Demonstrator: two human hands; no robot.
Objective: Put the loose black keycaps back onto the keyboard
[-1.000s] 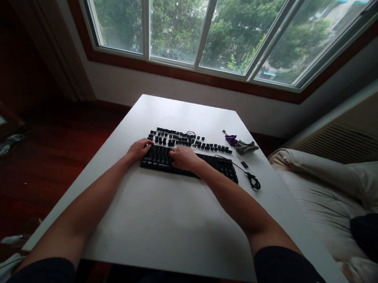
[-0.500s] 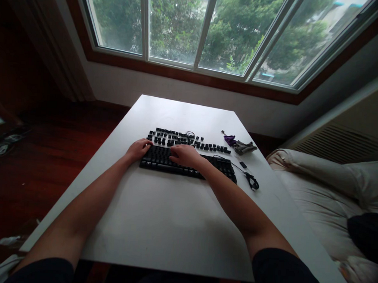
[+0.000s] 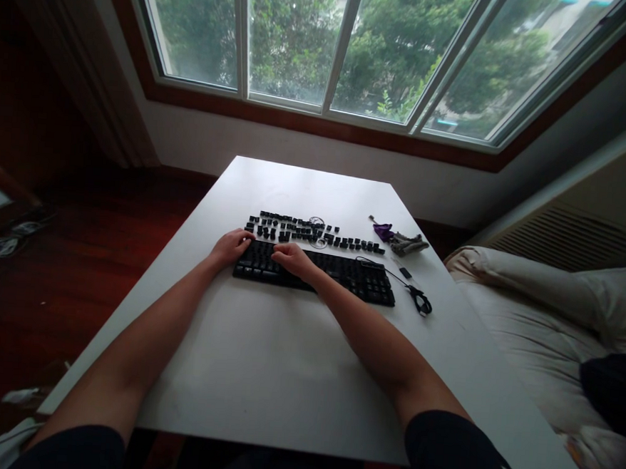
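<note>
Two hands (image 3: 231, 245), one keyboard (image 3: 345, 269), one table (image 3: 272, 360), four window panes (image 3: 291, 47) and dozens of loose keycaps (image 3: 284, 237).

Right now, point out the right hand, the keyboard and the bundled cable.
Right hand (image 3: 294, 259): head view, on the back of the hand.
Keyboard (image 3: 349, 270): head view, on the part right of that hand.
Bundled cable (image 3: 420, 300): head view, on its dark loops.

From my console I read a white table (image 3: 282, 375); it supports a black keyboard (image 3: 346, 266); loose keycaps (image 3: 343, 242) lie in rough rows beyond; purple fabric (image 3: 382, 231), grey fabric (image 3: 409, 245) and a bundled cable (image 3: 417, 295) lie rightward.
</note>
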